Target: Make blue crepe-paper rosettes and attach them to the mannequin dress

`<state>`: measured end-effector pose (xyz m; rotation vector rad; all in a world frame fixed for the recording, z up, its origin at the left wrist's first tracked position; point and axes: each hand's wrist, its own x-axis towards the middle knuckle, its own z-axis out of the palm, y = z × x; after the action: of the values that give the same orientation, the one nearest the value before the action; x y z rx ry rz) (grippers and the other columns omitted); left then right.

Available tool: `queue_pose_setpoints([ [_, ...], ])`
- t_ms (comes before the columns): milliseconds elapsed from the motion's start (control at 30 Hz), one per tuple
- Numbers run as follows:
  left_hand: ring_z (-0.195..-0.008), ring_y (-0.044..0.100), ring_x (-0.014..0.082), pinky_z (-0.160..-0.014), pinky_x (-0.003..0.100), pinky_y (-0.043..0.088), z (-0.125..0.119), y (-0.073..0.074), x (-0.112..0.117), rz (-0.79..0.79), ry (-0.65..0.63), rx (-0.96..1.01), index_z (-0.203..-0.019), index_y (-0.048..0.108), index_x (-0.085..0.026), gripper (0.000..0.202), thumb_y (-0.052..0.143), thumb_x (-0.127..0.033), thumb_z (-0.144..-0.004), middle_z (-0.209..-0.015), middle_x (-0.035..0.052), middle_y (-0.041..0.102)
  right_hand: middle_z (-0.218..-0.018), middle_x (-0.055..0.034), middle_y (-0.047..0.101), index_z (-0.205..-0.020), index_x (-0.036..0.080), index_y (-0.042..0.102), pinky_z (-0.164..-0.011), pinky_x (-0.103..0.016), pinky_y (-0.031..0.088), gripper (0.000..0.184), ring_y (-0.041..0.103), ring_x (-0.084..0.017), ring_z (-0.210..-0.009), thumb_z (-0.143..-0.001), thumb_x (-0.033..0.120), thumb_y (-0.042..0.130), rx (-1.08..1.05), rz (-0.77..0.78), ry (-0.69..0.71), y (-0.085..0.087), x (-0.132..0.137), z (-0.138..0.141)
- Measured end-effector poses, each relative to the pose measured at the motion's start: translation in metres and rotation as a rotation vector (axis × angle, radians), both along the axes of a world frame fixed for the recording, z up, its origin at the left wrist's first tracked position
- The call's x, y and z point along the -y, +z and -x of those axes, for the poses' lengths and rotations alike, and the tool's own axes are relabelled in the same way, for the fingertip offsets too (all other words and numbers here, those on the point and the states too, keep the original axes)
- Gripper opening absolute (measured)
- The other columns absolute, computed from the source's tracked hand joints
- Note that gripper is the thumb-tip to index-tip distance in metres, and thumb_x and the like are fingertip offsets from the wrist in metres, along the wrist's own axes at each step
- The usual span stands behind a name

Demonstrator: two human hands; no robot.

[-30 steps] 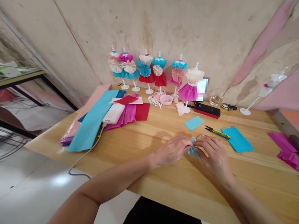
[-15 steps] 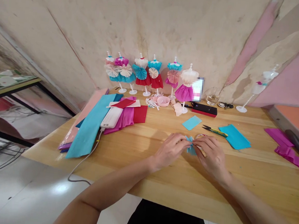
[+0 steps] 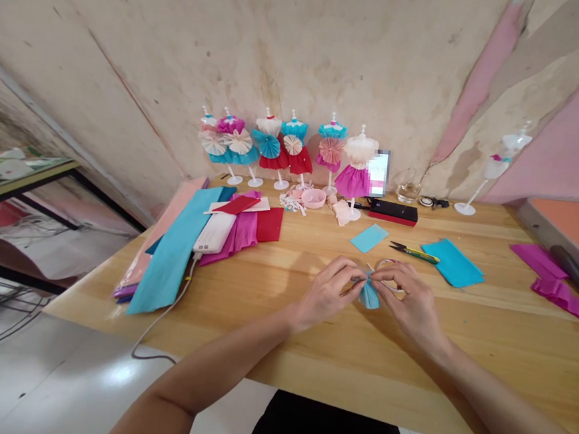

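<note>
My left hand (image 3: 327,292) and my right hand (image 3: 406,298) meet over the middle of the wooden table (image 3: 271,322). Between their fingertips they pinch a small pleated piece of blue crepe paper (image 3: 370,295), which fans out downward. Just behind my right fingers lies a thin ring, perhaps a tape roll (image 3: 388,265), partly hidden. A thin wire-like strand (image 3: 383,282) seems to run from the pinch toward my right hand.
Yellow-handled snips (image 3: 414,253) lie between a blue paper sheet (image 3: 451,263) and a small blue square (image 3: 369,238). Paper-dressed mannequins (image 3: 275,139), a black power bank (image 3: 393,212) and a white power bank (image 3: 214,232) on stacked paper stand beyond. Magenta paper (image 3: 562,288) lies right.
The blue paper now hangs lower as a gathered fan between my fingers. My hands have drawn slightly closer around it, and the whole view has shifted a little as my head moved.
</note>
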<state>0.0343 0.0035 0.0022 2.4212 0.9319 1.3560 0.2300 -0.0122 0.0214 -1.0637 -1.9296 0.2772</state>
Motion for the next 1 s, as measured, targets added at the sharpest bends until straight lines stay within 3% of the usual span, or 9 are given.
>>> queue_pose_setpoints([
  [167,-0.091,0.061,0.0132,-0.081,0.026,0.051,0.002,0.005,-0.004,0.096,-0.097,0.068,-0.100,0.065,-0.019,0.015,0.056,-0.027,-0.092,-0.094,0.0053,0.062,-0.094,-0.0033,0.069,-0.087,0.025,0.064,-0.075,-0.037,0.047,0.006,0.060,-0.022,-0.096,-0.088,0.032,0.064,-0.019,0.079,-0.009,0.004,-0.002,-0.004],
  [400,-0.084,0.063,0.0122,-0.077,0.025,0.052,0.008,0.009,-0.014,0.257,-0.314,0.155,-0.092,0.071,-0.017,0.017,0.060,-0.030,-0.089,-0.089,0.0057,0.064,-0.092,-0.0024,0.068,-0.084,0.024,0.064,-0.070,-0.032,0.043,0.015,0.059,-0.019,-0.088,-0.086,0.039,0.065,0.045,0.253,0.125,0.018,-0.005,-0.008],
  [600,-0.083,0.064,0.0118,-0.075,0.023,0.050,0.014,0.015,-0.016,0.319,-0.504,0.029,-0.092,0.073,-0.017,0.018,0.060,-0.028,-0.089,-0.090,0.0069,0.067,-0.093,-0.0028,0.067,-0.085,0.022,0.066,-0.071,-0.031,0.040,0.027,0.057,-0.018,-0.087,-0.078,0.047,0.072,0.110,0.410,0.255,0.021,-0.013,-0.015],
  [833,-0.080,0.063,0.0107,-0.073,0.021,0.048,0.015,0.017,-0.013,0.292,-0.521,-0.120,-0.092,0.072,-0.017,0.017,0.060,-0.029,-0.090,-0.092,0.0064,0.066,-0.085,-0.0012,0.065,-0.083,0.021,0.065,-0.071,-0.029,0.039,0.028,0.056,-0.017,-0.083,-0.078,0.048,0.071,0.115,0.464,0.394,0.013,-0.017,-0.020],
  [1000,-0.079,0.059,0.0108,-0.074,0.023,0.047,0.013,0.018,-0.015,0.363,-0.362,-0.119,-0.091,0.066,-0.015,0.014,0.059,-0.027,-0.089,-0.088,0.0047,0.062,-0.083,-0.0017,0.065,-0.083,0.020,0.064,-0.063,-0.027,0.038,0.027,0.055,-0.015,-0.074,-0.085,0.047,0.061,0.093,0.450,0.244,0.003,-0.025,-0.023],
])
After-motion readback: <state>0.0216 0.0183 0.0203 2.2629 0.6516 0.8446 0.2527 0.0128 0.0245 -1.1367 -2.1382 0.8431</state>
